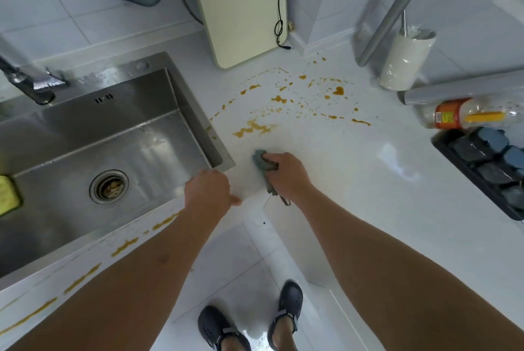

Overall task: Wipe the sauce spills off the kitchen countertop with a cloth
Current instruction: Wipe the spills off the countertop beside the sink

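Orange-brown sauce spills point(255, 127) dot and streak the white countertop point(354, 169) in the corner, with more streaks point(124, 245) along the front ledge below the sink. My right hand point(286, 173) grips a bunched grey-blue cloth point(262, 162) and presses it on the counter just below the largest smear. Its frayed end trails off the counter edge. My left hand point(208, 190) rests on the front corner of the sink rim, fingers relaxed and holding nothing.
A steel sink point(93, 135) with a tap point(25, 78) fills the left. A cream cutting board point(241, 7) leans on the back wall with a black cable. A white utensil cup point(404, 61), a lying sauce bottle point(465, 116) and a black tray point(487, 169) sit at right.
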A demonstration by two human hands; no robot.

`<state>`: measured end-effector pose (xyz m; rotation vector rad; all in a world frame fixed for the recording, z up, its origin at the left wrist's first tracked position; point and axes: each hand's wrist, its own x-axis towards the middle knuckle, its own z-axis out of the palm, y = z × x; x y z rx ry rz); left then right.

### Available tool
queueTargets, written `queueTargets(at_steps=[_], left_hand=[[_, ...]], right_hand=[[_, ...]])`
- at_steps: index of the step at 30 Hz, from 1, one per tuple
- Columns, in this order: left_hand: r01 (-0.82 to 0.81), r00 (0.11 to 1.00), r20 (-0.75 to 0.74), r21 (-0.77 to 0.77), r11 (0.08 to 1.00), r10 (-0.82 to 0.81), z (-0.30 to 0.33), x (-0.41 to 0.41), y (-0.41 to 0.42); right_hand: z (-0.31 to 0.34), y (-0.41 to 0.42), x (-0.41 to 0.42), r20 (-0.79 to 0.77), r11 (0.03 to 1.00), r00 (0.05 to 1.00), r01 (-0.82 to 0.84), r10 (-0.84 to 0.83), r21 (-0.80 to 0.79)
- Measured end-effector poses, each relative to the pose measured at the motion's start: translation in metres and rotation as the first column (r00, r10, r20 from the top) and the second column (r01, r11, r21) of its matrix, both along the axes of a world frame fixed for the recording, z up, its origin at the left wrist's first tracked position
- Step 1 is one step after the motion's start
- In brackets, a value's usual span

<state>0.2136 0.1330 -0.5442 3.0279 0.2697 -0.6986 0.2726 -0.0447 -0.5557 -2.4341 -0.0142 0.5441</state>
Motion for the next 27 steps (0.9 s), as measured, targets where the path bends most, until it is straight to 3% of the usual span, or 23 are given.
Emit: queueTargets(at_steps=[2, 5, 7, 9, 12, 18, 23, 25, 27], left_hand=[[0.001, 1.000, 0.003, 0.002, 1.000, -0.001, 0.000, -0.001, 0.000], [0.004, 1.000, 0.009, 0.012, 1.000, -0.004, -0.002, 0.000, 0.002], [-0.004, 1.000, 0.003, 0.010, 1.000, 0.004, -0.004, 0.000, 0.003], [-0.025, 1.000, 0.001, -0.016, 1.000, 0.025, -0.005, 0.001, 0.001], [-0.057, 0.998, 0.035, -0.085, 0.995, 0.060, -0.006, -0.001, 0.005], [-0.174, 0.959, 0.137, -0.410, 0.895, 0.249, -0.004, -0.032, 0.043], [-0.222, 0.937, 0.163, -0.407, 0.886, 0.309, -0.004, -0.070, 0.086], [-0.198, 0.964, 0.115, -0.293, 0.935, 0.240, -0.005, -0.081, 0.101], [-0.179, 0.983, 0.013, -0.161, 0.971, 0.184, -0.008, -0.091, 0.115]], right_hand=[[0.014, -0.018, 0.013, -0.001, 0.979, 0.984, 0.176, -0.177, 0.103], [0.030, -0.061, 0.035, 0.118, 0.896, 0.890, 0.443, -0.441, 0.002], [0.032, -0.077, 0.044, 0.216, 0.869, 0.854, 0.493, -0.473, -0.050], [0.025, -0.074, 0.045, 0.234, 0.901, 0.891, 0.421, -0.388, -0.107], [-0.001, -0.035, 0.031, 0.123, 0.954, 0.969, 0.236, -0.216, -0.183], [-0.017, 0.050, -0.033, 0.107, 0.955, 0.988, -0.073, 0.108, -0.287], [-0.017, 0.074, -0.050, 0.049, 0.860, 0.902, -0.391, 0.430, -0.329], [-0.016, 0.060, -0.038, 0.047, 0.854, 0.909, -0.369, 0.413, -0.366], [-0.017, 0.049, -0.027, 0.077, 0.887, 0.961, -0.211, 0.264, -0.412]])
